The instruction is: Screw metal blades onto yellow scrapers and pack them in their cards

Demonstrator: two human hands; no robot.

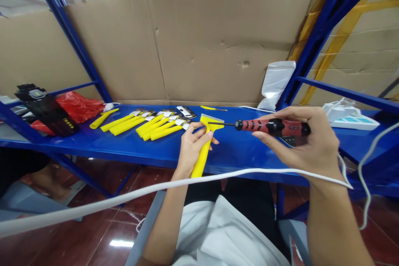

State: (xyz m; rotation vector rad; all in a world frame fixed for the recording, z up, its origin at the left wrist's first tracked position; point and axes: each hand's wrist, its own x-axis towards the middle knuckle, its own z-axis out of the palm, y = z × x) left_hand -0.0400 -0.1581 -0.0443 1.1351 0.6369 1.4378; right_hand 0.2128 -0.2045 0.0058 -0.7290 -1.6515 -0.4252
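The left hand (pixel 195 145) grips a yellow T-shaped scraper (pixel 202 158); the right hand (pixel 311 145) holds a red-and-black-handled screwdriver (pixel 260 126), its thin dark shaft reaching the scraper's head. Yellow tubular-handled tools (pixel 164 131) lie on a blue metal bench (pixel 246 149) before brown cardboard (pixel 218 29).

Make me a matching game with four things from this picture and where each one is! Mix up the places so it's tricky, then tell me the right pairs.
Things:
1. Screwdriver
2. Yellow scraper nearest its tip
3. Black bottle
4. White pouch

Places:
A. Beside the red bag
B. In the left hand
C. In front of the cardboard, by a blue post
D. In the right hand

Right pairs: 1-D, 2-B, 3-A, 4-C
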